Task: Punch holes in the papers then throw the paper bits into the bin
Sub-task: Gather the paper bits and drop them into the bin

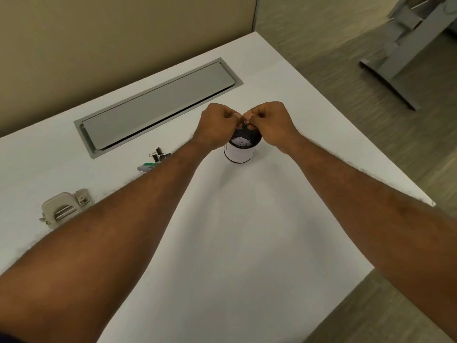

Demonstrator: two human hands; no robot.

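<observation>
A small round bin with a white wall and a dark mesh inside stands on the white desk. White paper bits lie at its bottom. My left hand and my right hand hover just above its rim, fingertips pinched together and touching. Whatever they pinch is too small to make out. A beige hole punch lies far to the left on the desk, partly hidden by my left forearm.
Black binder clips and a small green-and-silver item lie left of the bin. A grey cable-tray lid is set into the desk behind. The desk's right edge drops to the floor, where a grey metal frame stands.
</observation>
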